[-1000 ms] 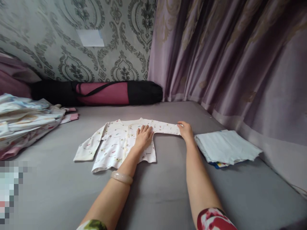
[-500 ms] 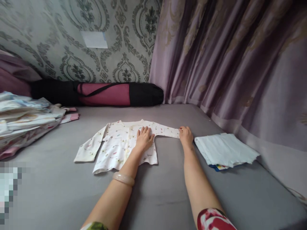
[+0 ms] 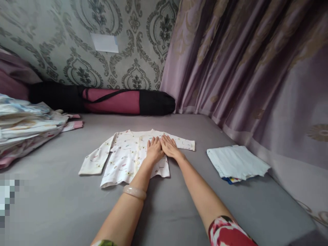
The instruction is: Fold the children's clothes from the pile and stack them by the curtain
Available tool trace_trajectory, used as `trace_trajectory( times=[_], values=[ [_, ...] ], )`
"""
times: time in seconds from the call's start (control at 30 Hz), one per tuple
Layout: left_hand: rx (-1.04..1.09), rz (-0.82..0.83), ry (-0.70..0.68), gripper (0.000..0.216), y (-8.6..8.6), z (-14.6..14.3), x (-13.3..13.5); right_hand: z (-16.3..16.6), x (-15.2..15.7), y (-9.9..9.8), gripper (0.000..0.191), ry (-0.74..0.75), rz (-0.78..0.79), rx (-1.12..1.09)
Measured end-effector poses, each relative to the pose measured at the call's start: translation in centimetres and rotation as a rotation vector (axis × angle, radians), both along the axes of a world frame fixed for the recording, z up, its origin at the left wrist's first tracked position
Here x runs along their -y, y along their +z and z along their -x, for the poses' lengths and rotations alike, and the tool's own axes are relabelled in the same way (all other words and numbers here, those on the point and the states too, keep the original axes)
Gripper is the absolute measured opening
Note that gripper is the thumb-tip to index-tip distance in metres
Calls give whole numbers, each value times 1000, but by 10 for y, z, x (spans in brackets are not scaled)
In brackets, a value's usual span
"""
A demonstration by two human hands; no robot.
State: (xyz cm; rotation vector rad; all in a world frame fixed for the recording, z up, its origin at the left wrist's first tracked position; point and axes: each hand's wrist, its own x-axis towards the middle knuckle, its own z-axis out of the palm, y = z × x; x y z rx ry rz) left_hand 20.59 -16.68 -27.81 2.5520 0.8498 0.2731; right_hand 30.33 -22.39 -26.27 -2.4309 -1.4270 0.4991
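Observation:
A small white long-sleeved shirt (image 3: 125,153) with a tiny print and a buttoned front lies spread on the grey bed sheet (image 3: 184,205). My left hand (image 3: 154,150) rests flat on its chest, right of the button line, fingers stretched out. Close beside it, my right hand (image 3: 169,146) lies flat where the right sleeve joins the body, fingers extended. The two hands touch or nearly touch. The right sleeve stretches out past my right hand, its cuff loose on the sheet. The left sleeve slants down and outward. Both hands cover part of the shirt's right side.
A pile of clothes (image 3: 28,126) sits at the left. Folded light-blue cloth (image 3: 238,162) lies at the right, with something blue and colourful beneath it. A long black and maroon bag (image 3: 112,101) lies along the wall. Purple curtains (image 3: 205,61) hang at the back right.
My right hand has let go of the right cuff and moved left along the sleeve to the shoulder, now flat beside my left hand. My left hand has stayed on the chest.

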Motion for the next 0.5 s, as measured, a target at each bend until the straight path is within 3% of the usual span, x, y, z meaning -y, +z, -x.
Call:
trace_trajectory(
  times=[0.5],
  values=[
    [16,-25,-5,53,-7,-1,-3,-70,83,-8,54,-168,136,322]
  ],
)
